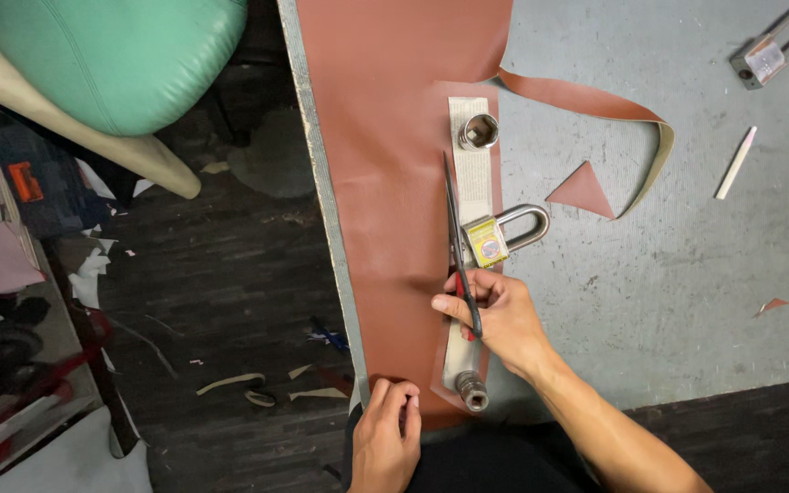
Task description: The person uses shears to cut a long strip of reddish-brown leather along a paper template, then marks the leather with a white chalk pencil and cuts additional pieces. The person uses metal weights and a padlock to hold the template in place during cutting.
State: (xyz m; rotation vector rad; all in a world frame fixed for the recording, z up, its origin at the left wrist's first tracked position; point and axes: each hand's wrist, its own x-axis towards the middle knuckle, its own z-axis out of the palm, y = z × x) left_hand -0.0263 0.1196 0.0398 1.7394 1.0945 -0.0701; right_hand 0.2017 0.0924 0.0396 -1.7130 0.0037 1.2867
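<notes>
Scissors (461,246) are gripped in the right hand (495,315) along a paper template (474,173), while the brown leather sheet (385,137) is pinched at six o'clock by the left hand (385,434).

Grey table (687,310) bears brown leather sheet (394,137)

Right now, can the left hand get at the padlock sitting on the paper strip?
Probably yes. The left hand pinches the brown sheet's near edge; the padlock lies ahead with open sheet between, though the right hand with scissors crowds the direct line.
</notes>
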